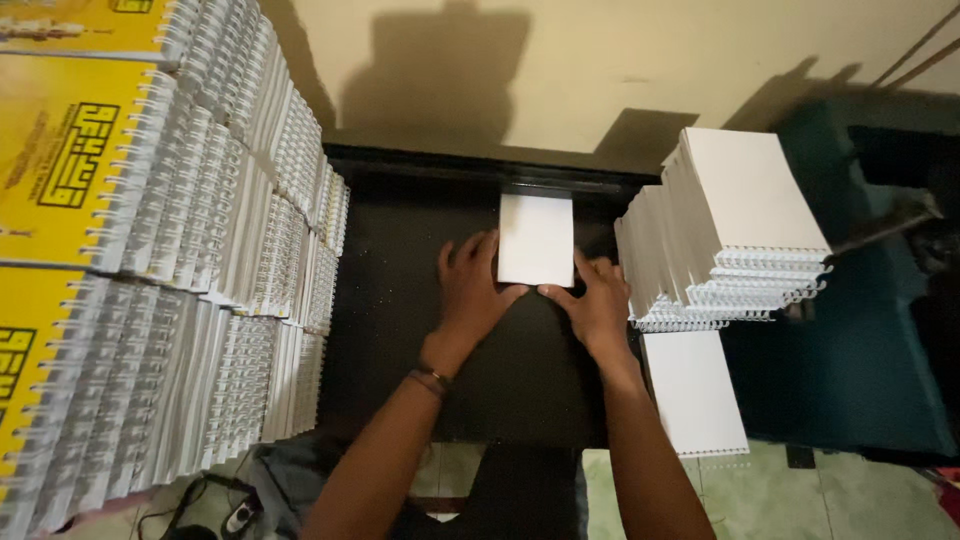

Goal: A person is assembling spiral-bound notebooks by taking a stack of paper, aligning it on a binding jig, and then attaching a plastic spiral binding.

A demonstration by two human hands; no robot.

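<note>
Head view: we see white pad (536,238) mid black table (400,300), near far edge. Left hand (472,290), right hand (597,300) press pad's near corners, fingers flat, spread. Pad looks light, bendy; we judge edges best hold. Bound stacks (725,235) right of pad.

paper block (536,238) on table (400,260), between left (180,250) and right notebook stacks (735,230).

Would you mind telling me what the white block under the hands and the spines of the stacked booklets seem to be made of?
White block: paper, apparently, matte with square edges. Spines: looped wire coil, probably white-coated metal or plastic; too small to tell.
</note>
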